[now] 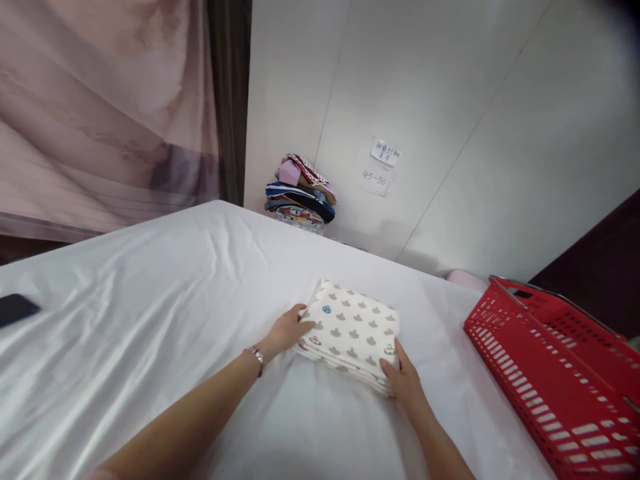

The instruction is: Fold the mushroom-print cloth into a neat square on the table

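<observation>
A folded cream cloth (353,327) printed with small grey shapes lies on the white sheet (150,320) in front of me. My left hand (287,331) grips its left edge, thumb on top and fingers tucked beneath. My right hand (403,379) holds the near right corner the same way, fingers hidden under the fold. A thin bracelet (257,357) circles my left wrist.
A red plastic basket (555,373) stands at the right edge of the sheet. A stack of folded clothes (300,193) rests against the white wall at the back, beside paper notes (381,167). A dark phone (15,309) lies at far left. A pink curtain (100,113) hangs behind.
</observation>
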Available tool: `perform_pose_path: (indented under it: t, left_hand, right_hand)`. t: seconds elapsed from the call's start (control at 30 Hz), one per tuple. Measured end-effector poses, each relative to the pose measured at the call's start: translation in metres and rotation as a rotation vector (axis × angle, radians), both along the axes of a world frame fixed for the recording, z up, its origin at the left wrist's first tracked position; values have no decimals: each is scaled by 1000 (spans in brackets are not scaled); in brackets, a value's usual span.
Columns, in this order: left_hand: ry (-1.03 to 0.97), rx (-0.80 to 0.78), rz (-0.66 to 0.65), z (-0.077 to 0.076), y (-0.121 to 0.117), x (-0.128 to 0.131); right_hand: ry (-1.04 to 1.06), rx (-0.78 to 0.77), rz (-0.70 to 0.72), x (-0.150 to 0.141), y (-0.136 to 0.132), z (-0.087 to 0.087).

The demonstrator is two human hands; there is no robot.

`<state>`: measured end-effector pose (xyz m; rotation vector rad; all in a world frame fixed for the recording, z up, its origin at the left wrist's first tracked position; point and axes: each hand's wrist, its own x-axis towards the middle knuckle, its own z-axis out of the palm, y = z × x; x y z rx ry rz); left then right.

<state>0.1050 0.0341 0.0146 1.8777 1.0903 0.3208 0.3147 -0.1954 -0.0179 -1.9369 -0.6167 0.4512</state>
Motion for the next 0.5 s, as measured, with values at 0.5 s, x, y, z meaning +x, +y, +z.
perform_pose_path:
  t: [0.5]
  left_hand:
    - [-166, 219, 241, -12, -3, -83]
  right_hand:
    - [-257, 11, 188, -31, 37, 0]
